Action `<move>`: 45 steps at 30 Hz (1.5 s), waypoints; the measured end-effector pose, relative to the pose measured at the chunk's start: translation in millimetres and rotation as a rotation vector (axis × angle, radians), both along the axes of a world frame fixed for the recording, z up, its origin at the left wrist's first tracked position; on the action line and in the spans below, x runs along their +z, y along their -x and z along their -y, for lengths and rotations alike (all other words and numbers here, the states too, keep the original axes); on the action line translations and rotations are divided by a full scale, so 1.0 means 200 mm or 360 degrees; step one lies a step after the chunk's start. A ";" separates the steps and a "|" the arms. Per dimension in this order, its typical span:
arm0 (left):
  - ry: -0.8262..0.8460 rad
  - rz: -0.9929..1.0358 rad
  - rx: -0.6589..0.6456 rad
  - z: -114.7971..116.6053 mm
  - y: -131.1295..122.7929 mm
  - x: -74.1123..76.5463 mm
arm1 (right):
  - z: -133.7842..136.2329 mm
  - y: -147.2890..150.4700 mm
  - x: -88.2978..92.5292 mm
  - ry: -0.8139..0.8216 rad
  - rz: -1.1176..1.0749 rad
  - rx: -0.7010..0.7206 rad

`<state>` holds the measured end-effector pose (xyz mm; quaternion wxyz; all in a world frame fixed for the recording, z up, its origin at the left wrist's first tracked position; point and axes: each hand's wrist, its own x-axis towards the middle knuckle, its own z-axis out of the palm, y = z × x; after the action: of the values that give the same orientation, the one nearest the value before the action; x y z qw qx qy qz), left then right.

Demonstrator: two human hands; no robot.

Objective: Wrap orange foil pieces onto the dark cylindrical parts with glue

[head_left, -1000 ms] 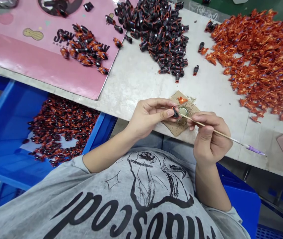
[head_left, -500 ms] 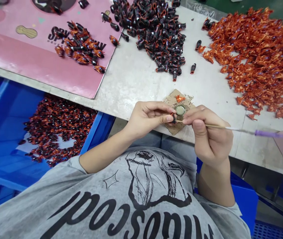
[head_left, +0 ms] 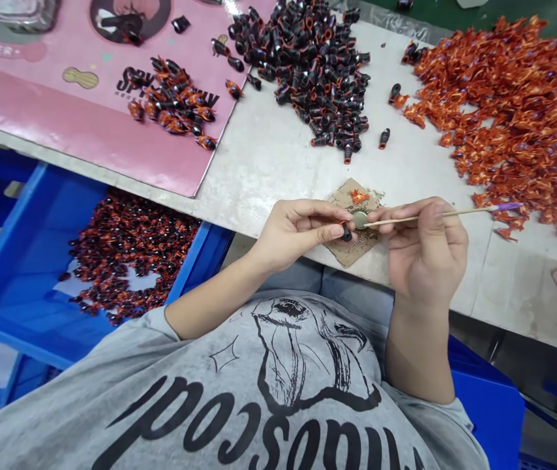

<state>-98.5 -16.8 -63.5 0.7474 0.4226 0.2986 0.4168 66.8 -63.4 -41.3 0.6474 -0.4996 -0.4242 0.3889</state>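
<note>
Surface: On my feed the work surface is a pale grey worktop (head_left: pixel 278 156), scuffed and dusty, with a pink printed board (head_left: pixel 87 163) lying across its far left corner.
Room: I'm looking down at a workshop with a green floor (head_left: pixel 552 26) at the far edge. A blue crate (head_left: pixel 29 261) sits below the near left edge of the worktop, and a blue bin (head_left: pixel 488 405) shows at lower right.
Loose parts: I see a heap of black caps (head_left: pixel 317 72) in the middle, a heap of orange wrappers (head_left: pixel 513 111) to the right, and wrapped pieces on the board and in the crate.
Work spot: A cardboard scrap (head_left: pixel 344 251) lies at the near edge of the worktop, with a small metal disc (head_left: pixel 360 219) and an orange shred (head_left: pixel 359 196) on it.
Left hand (head_left: pixel 298 235): The thumb and forefinger are closed in a firm pinch on a small black cap (head_left: pixel 346 231).
Right hand (head_left: pixel 425 254): The fingers are clenched around a thin wooden stick (head_left: pixel 420 217) with a purple end.
Thing's place: From here the black cap sits just beside the metal disc, above the cardboard, and the stick's tip reaches the disc's edge.
</note>
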 end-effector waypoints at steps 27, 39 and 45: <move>-0.0195 0.0099 0.0002 0.00 -0.01 -0.01 | 0.00 0.07 -0.02 0.0074 -0.0239 -0.0018; -0.0182 0.0005 0.0019 0.00 -0.01 0.00 | 0.00 0.07 -0.01 0.0041 -0.0255 -0.0022; -0.0121 0.0100 -0.0031 0.01 0.00 0.02 | 0.05 -0.08 0.01 -0.0061 -0.0324 -0.0390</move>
<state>-98.1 -18.0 -59.2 0.7437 0.4404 0.2547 0.4337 82.6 -72.9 -39.7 0.7391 -0.4932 -0.2996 0.3475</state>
